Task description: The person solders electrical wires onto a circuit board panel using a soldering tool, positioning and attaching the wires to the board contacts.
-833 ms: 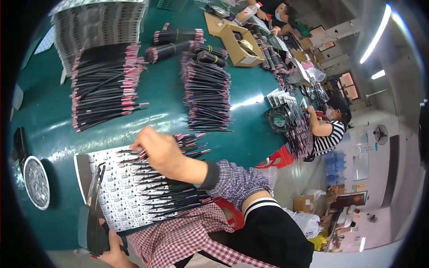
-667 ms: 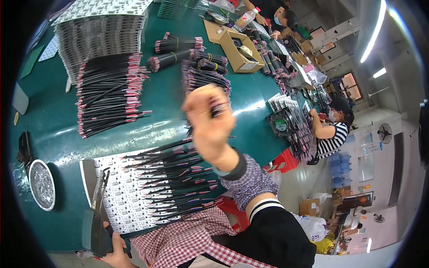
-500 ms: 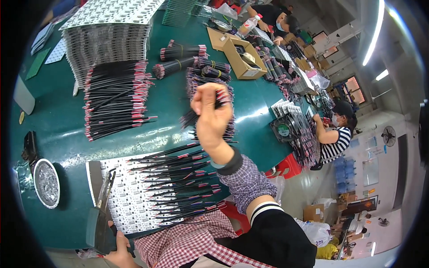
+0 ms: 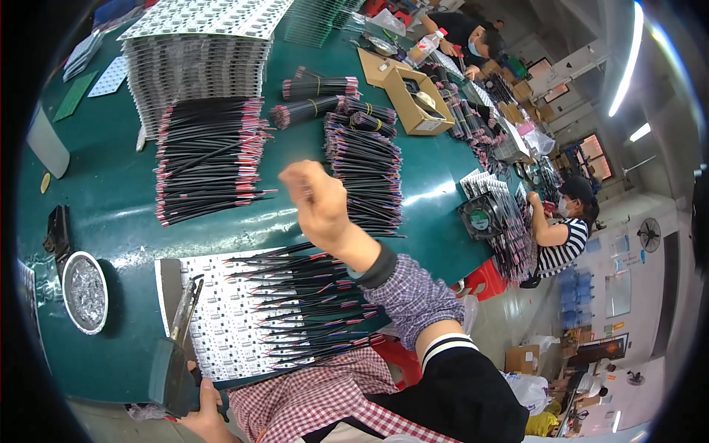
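Observation:
My left hand (image 4: 204, 415) grips the dark handle of a soldering gun (image 4: 173, 369) at the lower left. Its metal tip lies over the left side of a white circuit board panel (image 4: 229, 317). Rows of black wires with red ends (image 4: 317, 306) stretch across the panel's right part and beyond its edge. Above the table, my right hand (image 4: 321, 203) has its fingers curled and blurred; anything inside them is hidden. It hovers beside a thick pile of black wires (image 4: 363, 177). Farther left lies another wire pile (image 4: 210, 159) with red and white ends.
A tall stack of board panels (image 4: 199, 70) stands at the back left. Bundled wires (image 4: 310, 111) and an open cardboard box (image 4: 417, 103) sit farther back. A metal bowl (image 4: 85, 293) is at left, a small fan (image 4: 480, 218) at right. Two co-workers (image 4: 561, 236) sit along the table.
My right hand has moved left, off the right wire pile. The dark wires beside its fingers earlier no longer show there. The view has shifted slightly; my left hand keeps its grip.

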`<state>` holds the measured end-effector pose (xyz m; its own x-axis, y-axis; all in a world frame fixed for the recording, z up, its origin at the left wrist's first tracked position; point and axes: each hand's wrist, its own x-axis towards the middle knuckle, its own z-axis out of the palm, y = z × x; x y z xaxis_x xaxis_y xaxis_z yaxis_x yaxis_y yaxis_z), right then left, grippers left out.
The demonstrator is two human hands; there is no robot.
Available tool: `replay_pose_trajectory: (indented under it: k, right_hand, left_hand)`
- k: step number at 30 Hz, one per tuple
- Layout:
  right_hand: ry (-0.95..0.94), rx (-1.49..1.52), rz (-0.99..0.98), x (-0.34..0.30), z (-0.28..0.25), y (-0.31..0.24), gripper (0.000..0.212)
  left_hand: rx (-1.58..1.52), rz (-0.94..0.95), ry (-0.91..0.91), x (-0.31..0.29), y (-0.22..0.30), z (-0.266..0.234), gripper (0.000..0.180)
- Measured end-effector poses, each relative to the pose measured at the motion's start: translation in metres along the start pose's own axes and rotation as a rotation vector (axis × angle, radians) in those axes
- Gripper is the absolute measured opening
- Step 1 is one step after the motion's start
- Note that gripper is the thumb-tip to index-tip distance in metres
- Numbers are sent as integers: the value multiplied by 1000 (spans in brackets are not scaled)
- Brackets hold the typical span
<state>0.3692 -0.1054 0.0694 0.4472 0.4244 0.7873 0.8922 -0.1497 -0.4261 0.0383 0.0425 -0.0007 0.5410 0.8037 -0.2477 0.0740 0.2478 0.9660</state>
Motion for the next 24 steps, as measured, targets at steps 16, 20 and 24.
replay_pose_trajectory:
  k: [16,20,24]
  right_hand:
    - [-1333,-1209,-341,4,52,-47,22]
    - [-1026,-718,-128,-18,25,-74,31]
    - [-649,-298,26,-72,21,-81,41]
  left_hand:
    - [-46,20,61,-20,24,-14,40]
    - [-73,-15,20,-16,17,-12,38]
    - [24,137,-106,-11,-1,-13,38]
